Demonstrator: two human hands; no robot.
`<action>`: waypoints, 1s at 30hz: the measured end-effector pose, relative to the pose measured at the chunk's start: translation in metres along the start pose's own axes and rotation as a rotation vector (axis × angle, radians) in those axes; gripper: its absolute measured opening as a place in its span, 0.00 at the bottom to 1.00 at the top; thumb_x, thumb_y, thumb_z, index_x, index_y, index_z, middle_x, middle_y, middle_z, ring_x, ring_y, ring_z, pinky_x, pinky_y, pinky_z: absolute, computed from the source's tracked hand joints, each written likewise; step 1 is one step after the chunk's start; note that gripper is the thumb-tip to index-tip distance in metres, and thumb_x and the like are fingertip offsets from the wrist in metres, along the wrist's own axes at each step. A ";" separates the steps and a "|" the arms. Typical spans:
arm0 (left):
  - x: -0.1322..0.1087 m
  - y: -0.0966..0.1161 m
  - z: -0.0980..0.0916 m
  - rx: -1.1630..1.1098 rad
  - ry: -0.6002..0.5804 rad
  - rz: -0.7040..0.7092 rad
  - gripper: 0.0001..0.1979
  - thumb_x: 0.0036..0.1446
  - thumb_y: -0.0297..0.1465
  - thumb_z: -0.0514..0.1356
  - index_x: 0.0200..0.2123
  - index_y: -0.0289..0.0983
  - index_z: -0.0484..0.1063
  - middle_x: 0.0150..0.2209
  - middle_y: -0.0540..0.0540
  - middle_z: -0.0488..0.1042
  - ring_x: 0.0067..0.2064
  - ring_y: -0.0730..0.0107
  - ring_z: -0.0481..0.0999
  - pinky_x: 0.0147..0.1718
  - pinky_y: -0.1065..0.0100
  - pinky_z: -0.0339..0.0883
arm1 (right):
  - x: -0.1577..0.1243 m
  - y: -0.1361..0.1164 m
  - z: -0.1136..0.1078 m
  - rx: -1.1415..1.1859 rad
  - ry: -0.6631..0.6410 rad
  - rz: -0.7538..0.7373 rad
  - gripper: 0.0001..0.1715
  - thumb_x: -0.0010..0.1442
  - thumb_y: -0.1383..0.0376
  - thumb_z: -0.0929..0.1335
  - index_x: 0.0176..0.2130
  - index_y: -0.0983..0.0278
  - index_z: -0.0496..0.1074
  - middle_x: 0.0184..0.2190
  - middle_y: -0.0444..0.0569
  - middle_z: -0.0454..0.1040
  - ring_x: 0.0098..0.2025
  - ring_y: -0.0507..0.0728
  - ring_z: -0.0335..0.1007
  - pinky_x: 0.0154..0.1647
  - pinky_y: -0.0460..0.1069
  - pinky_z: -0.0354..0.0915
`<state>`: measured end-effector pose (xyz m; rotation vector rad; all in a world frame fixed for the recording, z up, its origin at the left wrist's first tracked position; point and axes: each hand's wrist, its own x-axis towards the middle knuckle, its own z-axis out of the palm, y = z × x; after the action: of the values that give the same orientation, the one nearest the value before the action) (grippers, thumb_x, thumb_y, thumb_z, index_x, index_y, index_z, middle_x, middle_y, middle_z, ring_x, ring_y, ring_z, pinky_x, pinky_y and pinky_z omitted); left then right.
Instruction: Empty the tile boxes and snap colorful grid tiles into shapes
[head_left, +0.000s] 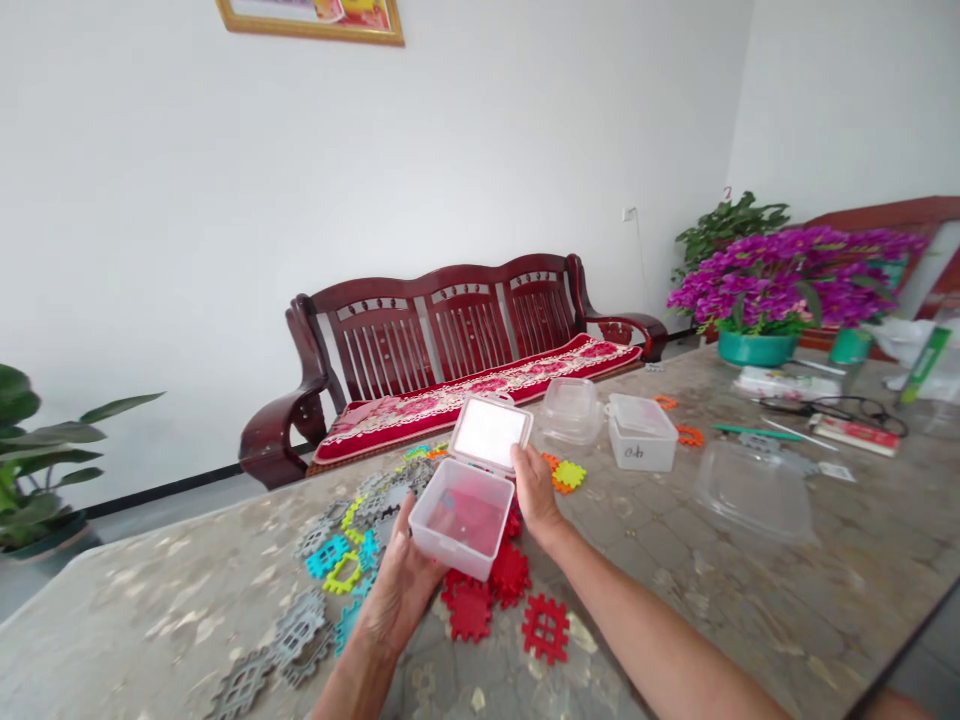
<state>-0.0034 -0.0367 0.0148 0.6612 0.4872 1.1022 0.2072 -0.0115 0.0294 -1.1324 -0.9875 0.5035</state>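
My left hand (400,590) is closed round the near left corner of a small clear plastic box (463,517), holding it above the table. Its hinged lid (490,433) stands open. My right hand (534,490) grips the box's right side near the hinge. Something red shows through the box walls; whether it lies inside or beneath I cannot tell. Under and around the box lie flat plastic gear-shaped pieces: red ones (545,627) near me, grey ones (298,628) to the left, blue and yellow-green ones (337,565) between.
On the patterned table (750,600) stand a closed white box (641,432), a clear tub (570,408) and a clear lid (754,490). Purple flowers (787,275), scissors and papers sit at the far right. A wooden bench (465,350) stands behind the table.
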 end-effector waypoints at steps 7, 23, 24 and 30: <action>-0.003 -0.004 0.015 0.140 0.118 -0.048 0.42 0.51 0.34 0.69 0.68 0.48 0.56 0.60 0.41 0.72 0.56 0.50 0.76 0.55 0.50 0.70 | 0.000 -0.018 -0.006 -0.150 -0.141 -0.095 0.28 0.64 0.44 0.58 0.27 0.60 0.66 0.25 0.43 0.69 0.30 0.55 0.63 0.34 0.49 0.61; 0.004 -0.001 0.000 -0.041 0.135 -0.090 0.32 0.59 0.35 0.60 0.66 0.39 0.61 0.56 0.39 0.76 0.60 0.47 0.71 0.59 0.46 0.66 | 0.037 -0.036 -0.174 -0.687 0.314 -0.123 0.28 0.53 0.61 0.64 0.53 0.63 0.71 0.50 0.56 0.75 0.49 0.63 0.71 0.54 0.59 0.65; 0.004 -0.001 0.001 -0.043 0.132 -0.098 0.32 0.59 0.35 0.60 0.66 0.39 0.60 0.57 0.39 0.75 0.61 0.47 0.71 0.59 0.46 0.66 | 0.032 -0.040 -0.195 -0.792 0.380 -0.119 0.29 0.54 0.61 0.64 0.54 0.64 0.71 0.50 0.57 0.74 0.50 0.64 0.70 0.56 0.60 0.63; 0.005 0.001 -0.001 -0.054 0.127 -0.125 0.35 0.58 0.38 0.62 0.67 0.38 0.59 0.59 0.37 0.73 0.62 0.47 0.69 0.60 0.48 0.65 | 0.008 -0.053 -0.308 -1.267 0.641 0.133 0.32 0.57 0.59 0.67 0.59 0.63 0.69 0.55 0.66 0.68 0.58 0.73 0.63 0.55 0.65 0.60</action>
<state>-0.0025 -0.0316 0.0147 0.5083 0.5978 1.0392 0.4666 -0.1836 0.0534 -2.2937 -0.5948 -0.5008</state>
